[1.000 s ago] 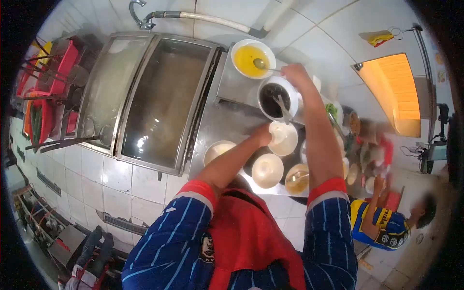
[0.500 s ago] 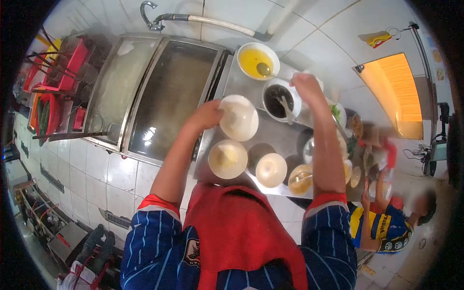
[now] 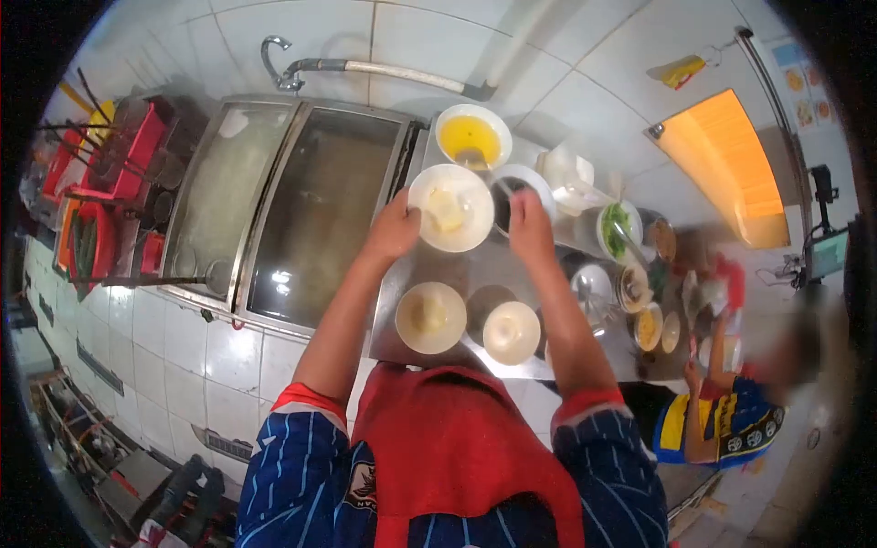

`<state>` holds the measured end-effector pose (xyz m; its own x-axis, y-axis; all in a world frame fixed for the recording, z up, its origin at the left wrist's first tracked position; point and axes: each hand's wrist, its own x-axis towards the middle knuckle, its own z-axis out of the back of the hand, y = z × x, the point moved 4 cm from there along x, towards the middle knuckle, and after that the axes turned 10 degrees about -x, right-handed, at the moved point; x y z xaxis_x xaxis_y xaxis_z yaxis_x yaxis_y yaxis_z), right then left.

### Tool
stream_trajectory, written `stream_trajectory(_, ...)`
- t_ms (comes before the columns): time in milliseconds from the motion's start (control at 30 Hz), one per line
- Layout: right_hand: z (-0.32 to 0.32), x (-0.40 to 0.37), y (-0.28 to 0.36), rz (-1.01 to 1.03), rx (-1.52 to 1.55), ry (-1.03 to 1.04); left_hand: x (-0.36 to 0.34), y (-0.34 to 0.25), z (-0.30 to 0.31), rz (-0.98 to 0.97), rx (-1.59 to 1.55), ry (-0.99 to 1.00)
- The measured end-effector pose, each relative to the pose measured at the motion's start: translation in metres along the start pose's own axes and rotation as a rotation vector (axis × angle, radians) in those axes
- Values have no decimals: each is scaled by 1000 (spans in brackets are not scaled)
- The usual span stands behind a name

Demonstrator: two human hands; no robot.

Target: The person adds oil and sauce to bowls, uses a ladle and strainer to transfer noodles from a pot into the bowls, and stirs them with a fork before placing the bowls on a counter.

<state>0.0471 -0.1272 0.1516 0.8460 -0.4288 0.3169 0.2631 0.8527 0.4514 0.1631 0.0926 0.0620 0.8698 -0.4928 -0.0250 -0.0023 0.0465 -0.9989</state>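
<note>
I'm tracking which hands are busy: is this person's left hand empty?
No, the left hand is gripping a white bowl by its edge.

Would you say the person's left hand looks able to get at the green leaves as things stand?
Probably not: the left hand is holding a white bowl, and the right hand is between it and the green leaves.

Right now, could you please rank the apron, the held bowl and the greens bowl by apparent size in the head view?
1. Apron
2. Held bowl, perhaps enlarged by nearness
3. Greens bowl
</note>
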Motion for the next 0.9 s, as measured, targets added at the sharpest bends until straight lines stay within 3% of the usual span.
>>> stream_trajectory(133,-39,88,-33,-209,-68,183,-17,29,-13,159,36,148)
stream_trajectory(233,-71,128,-66,-163,-240,350,-30,34,-30,257,44,245)
stream_trajectory(300,-63,138,-61,-41,-262,468,-29,80,-45,173,102,260)
stream_trajectory(333,-54,137,-62,-46,-260,468,-31,72,-53,89,148,266)
stream_trajectory(400,-38,133,-66,-229,20,463,-41,56,-65,104,87,319)
stream_trajectory(467,-19,118,-74,-166,-4,404,-47,50,-75,226,83,255)
stream_trajectory(633,21,23,-88,46,-417,354,-33,93,-98,216,205,332)
stream_trajectory(700,21,8,-95,32,-359,349,-30,99,-104,227,218,336)
stream_trajectory(767,17,6,-105,20,-283,333,-33,96,-106,452,213,309)
stream_trajectory(900,19,14,-125,1,-148,397,-42,100,-98,453,272,342)
